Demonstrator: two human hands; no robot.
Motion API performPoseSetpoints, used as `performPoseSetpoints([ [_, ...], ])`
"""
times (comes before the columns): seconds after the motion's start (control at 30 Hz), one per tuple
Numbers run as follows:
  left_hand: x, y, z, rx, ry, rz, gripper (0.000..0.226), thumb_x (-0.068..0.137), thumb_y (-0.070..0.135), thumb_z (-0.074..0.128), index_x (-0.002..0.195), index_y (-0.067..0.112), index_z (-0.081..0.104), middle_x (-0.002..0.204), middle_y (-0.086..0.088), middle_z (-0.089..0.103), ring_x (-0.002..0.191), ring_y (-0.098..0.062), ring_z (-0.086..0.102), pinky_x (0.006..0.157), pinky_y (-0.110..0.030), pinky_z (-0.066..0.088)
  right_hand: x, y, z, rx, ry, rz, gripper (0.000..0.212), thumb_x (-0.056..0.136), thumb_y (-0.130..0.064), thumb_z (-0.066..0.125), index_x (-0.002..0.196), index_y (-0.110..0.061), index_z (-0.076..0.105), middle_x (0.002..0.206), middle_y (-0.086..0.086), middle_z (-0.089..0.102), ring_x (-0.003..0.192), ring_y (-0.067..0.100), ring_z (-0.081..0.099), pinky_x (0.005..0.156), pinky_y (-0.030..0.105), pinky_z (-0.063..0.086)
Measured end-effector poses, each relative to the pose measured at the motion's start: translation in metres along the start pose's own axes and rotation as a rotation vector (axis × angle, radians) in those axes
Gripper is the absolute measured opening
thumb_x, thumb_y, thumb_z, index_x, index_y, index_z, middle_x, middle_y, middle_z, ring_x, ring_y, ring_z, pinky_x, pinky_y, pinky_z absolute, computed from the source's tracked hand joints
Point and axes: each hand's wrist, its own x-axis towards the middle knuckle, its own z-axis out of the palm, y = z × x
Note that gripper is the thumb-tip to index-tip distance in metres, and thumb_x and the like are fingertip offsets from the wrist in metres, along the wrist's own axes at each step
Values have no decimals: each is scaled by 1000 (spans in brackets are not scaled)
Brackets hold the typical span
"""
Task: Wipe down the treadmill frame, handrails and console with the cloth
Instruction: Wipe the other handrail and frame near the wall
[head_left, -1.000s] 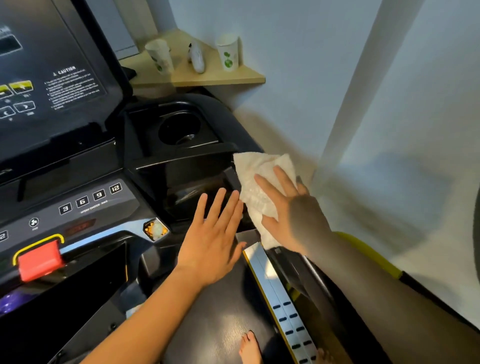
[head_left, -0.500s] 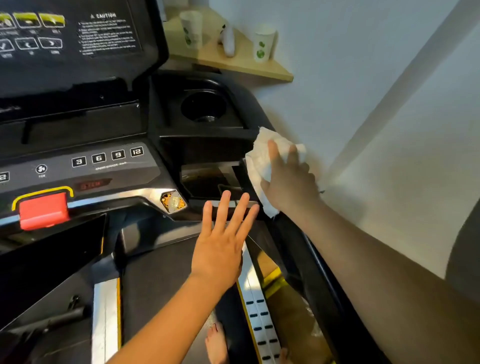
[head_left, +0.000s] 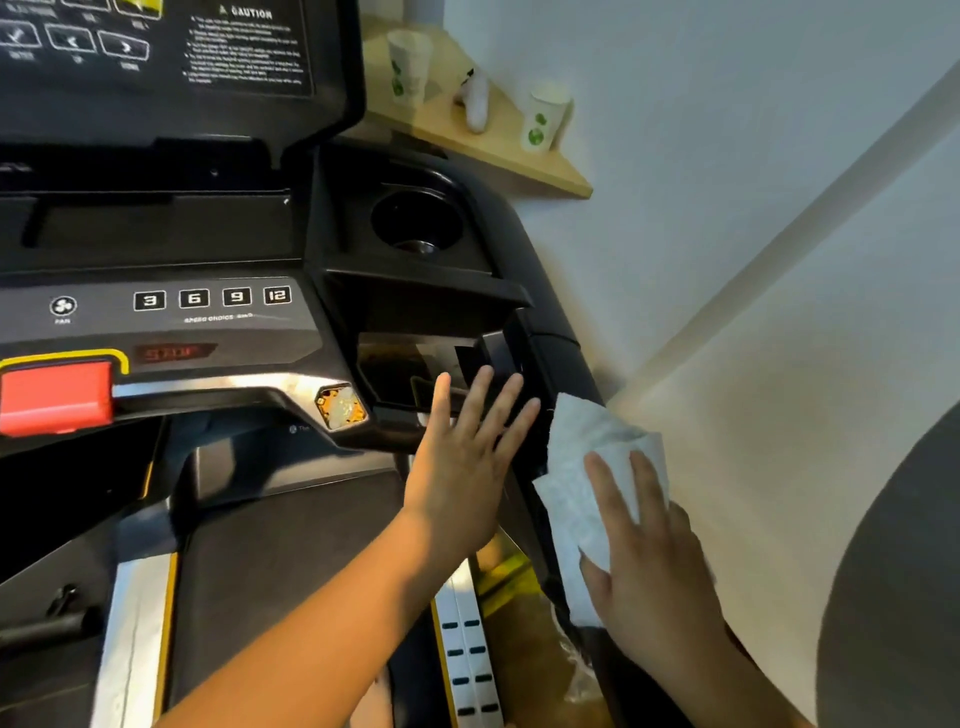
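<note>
A white cloth (head_left: 582, 467) lies over the black right handrail (head_left: 558, 364) of the treadmill, below the console. My right hand (head_left: 644, 551) presses flat on the cloth with straight fingers. My left hand (head_left: 467, 467) is spread with straight fingers just left of the handrail, in front of the console's lower right corner, and holds nothing. The black console (head_left: 208, 317) fills the upper left, with speed buttons 3, 6, 9, 12, a fan button and a red stop key (head_left: 54, 397). A round cup holder (head_left: 415, 223) sits at the console's right side.
A wooden corner shelf (head_left: 498, 150) behind the treadmill carries two paper cups (head_left: 545, 119) and a small white object. A pale wall (head_left: 753, 260) runs close along the right of the handrail. The belt deck with its silver side rail (head_left: 467, 649) lies below.
My right hand slid the cloth back down the right handrail, away from the cup holder tray. My left hand stayed spread beside the rail. The view shifted to show more of the console.
</note>
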Motion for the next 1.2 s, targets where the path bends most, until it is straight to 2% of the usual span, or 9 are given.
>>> performPoseSetpoints([
  [0.13, 32, 0, -2, 9, 46, 88, 106, 91, 63, 39, 147, 6, -30, 154, -18, -36, 142, -41, -31, 112, -67, -5, 22, -4, -6, 100, -26, 37, 86, 91, -53, 49, 148, -40, -14, 161, 8, -3, 120, 25, 49, 88, 30, 47],
  [0.3, 83, -32, -10, -79, -50, 268, 136, 61, 93, 46, 152, 17, -22, 158, -11, -31, 142, -38, -33, 112, -69, -7, 47, -10, -6, 143, 14, 101, 82, 90, -58, 45, 150, -36, -8, 160, 12, 7, 116, 31, 50, 83, 37, 50],
  [0.4, 94, -31, -8, -87, -62, 267, 134, 61, 99, 35, 155, 17, -14, 160, -9, -28, 140, -38, -37, 112, -68, -10, 66, -17, -7, 138, 41, 117, 84, 89, -57, 48, 150, -32, -3, 158, 15, 11, 117, 34, 49, 84, 41, 51],
  [0.6, 84, -26, -8, -189, -32, 168, 118, 74, 87, 37, 156, 18, -13, 162, -3, -24, 145, -27, -32, 118, -63, -1, 102, -12, -14, 303, 48, 16, 80, 90, -53, 53, 152, -31, 7, 158, 9, 8, 129, 39, 38, 92, 43, 45],
  [0.73, 67, -20, -11, -132, -7, 192, 110, 82, 82, 34, 155, 16, -15, 162, -11, -23, 147, -32, -26, 119, -59, -4, 85, -3, -11, 401, 43, 21, 72, 94, -56, 44, 151, -38, 4, 161, 2, -1, 131, 36, 36, 100, 45, 42],
  [0.9, 68, -18, -12, 25, -16, 299, 115, 77, 83, 41, 157, 17, -8, 162, -17, -17, 147, -38, -22, 118, -63, -1, 6, 15, 11, 345, 49, 89, 81, 83, -52, 63, 150, -34, 22, 157, 10, 27, 116, 33, 56, 85, 41, 53],
  [1.0, 70, -18, -12, 63, -12, 319, 115, 74, 77, 51, 158, 16, 1, 164, -15, -12, 148, -37, -19, 118, -62, 0, 12, 37, 1, 383, -3, 0, 49, 105, -43, 25, 151, -27, 29, 155, 9, 31, 129, 32, 48, 93, 36, 49],
  [1.1, 71, -16, -11, 66, -3, 322, 112, 74, 75, 52, 157, 13, 10, 164, -15, -5, 149, -37, -14, 119, -62, 3, 53, 52, -6, 853, -332, 169, 48, 105, -45, 22, 151, -30, 22, 141, 0, 44, 124, 25, 49, 90, 29, 43],
  [1.2, 70, -15, -13, 84, 0, 318, 110, 76, 76, 51, 157, 11, 13, 164, -16, -1, 150, -37, -10, 118, -62, 7, 99, 47, -2, 1153, -363, 296, 52, 102, -52, 25, 149, -32, 29, 143, 5, 48, 122, 27, 51, 90, 31, 43],
])
